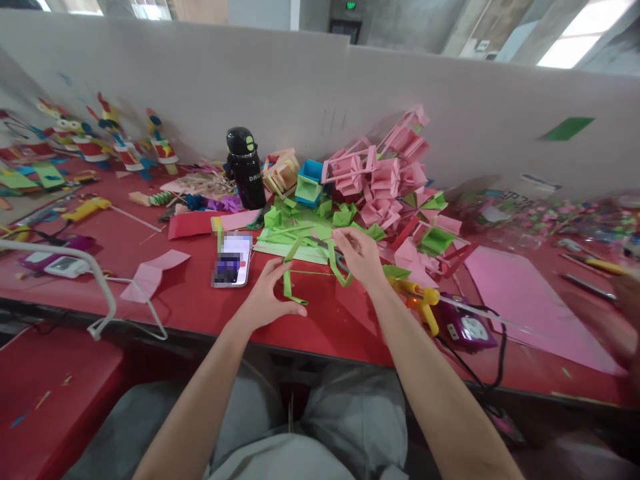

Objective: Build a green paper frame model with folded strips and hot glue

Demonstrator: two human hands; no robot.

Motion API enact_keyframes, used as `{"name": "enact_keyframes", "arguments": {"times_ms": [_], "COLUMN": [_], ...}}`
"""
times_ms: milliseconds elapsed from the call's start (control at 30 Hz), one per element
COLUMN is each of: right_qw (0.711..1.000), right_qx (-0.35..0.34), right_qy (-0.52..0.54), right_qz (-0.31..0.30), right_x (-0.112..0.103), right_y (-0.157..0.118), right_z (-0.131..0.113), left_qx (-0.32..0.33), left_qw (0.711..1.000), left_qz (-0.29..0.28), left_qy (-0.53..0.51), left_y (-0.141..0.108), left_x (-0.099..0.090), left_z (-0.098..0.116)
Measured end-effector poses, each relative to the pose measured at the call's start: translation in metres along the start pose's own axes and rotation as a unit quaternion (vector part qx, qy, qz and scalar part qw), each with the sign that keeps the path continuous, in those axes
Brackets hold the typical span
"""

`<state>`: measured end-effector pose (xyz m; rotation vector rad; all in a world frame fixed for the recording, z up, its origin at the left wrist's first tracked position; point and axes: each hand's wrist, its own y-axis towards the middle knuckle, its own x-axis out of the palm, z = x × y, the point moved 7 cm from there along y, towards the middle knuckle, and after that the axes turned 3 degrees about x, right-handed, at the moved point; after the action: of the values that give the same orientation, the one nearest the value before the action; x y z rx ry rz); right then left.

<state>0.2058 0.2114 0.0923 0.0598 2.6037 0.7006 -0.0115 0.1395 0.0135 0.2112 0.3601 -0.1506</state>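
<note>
My left hand (267, 297) holds a bent green paper strip (287, 285) at its fingertips, with the thumb near the strip's lower end. Pinched between the fingertips of my right hand (360, 257) is another bent green paper strip (340, 270), hanging down in a hook shape. A thin light line runs across the gap between the two; I cannot tell whether it is paper or a glue thread. Behind both hands lies a pile of green paper strips (290, 233). A yellow glue gun (423, 303) rests beside my right forearm.
A phone (233, 260) lies left of my left hand. Farther back stand a black bottle (247, 170) and a heap of pink paper frames (385, 177). At right are a purple power strip (465, 323) with a cable and a pink sheet (535, 300). Another person's hand (627, 293) shows at the right edge.
</note>
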Motion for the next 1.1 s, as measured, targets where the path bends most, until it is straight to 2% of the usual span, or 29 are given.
{"name": "enact_keyframes", "arguments": {"times_ms": [167, 267, 333, 467, 600, 767, 1100], "right_qw": [0.997, 0.986, 0.965, 0.897, 0.862, 0.828, 0.796], "right_qx": [-0.001, 0.007, 0.017, 0.059, 0.089, 0.094, 0.076], "right_qy": [-0.040, -0.099, -0.179, -0.335, -0.392, -0.433, -0.458], "right_qz": [-0.059, -0.133, -0.190, -0.282, -0.310, -0.344, -0.387], "right_x": [0.017, 0.034, 0.049, 0.081, 0.099, 0.104, 0.121], "right_y": [0.038, 0.059, 0.068, 0.071, 0.068, 0.071, 0.076], "right_z": [0.000, 0.004, 0.010, 0.026, 0.033, 0.031, 0.020], "left_qx": [0.009, 0.007, 0.001, -0.034, -0.040, -0.028, -0.017], "left_qw": [0.997, 0.994, 0.992, 0.990, 0.990, 0.989, 0.990], "left_qz": [0.053, 0.095, 0.107, 0.113, 0.113, 0.118, 0.114], "left_qy": [-0.053, -0.057, -0.070, -0.077, -0.079, -0.081, -0.085], "left_y": [0.002, 0.004, 0.005, 0.004, 0.004, 0.005, 0.005], "left_x": [-0.007, -0.011, -0.012, -0.012, -0.011, -0.010, -0.008], "left_z": [0.001, -0.002, -0.004, -0.008, -0.009, -0.012, -0.014]}}
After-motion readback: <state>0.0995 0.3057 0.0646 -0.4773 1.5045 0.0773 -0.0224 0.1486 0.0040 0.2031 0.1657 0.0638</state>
